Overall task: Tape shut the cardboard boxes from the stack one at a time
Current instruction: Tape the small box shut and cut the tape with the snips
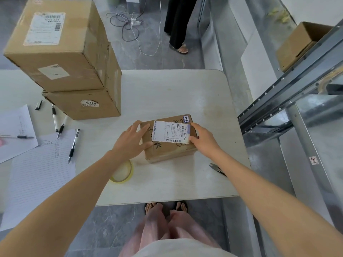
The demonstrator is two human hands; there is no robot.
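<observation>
holding small box [168, 152], left hand [130, 140], right hand [204, 140]

The cardboard box [168, 152] looks matt, its paper label [169, 131] smooth; at seven o'clock lies a glossy plastic tape roll [130, 170].
</observation>
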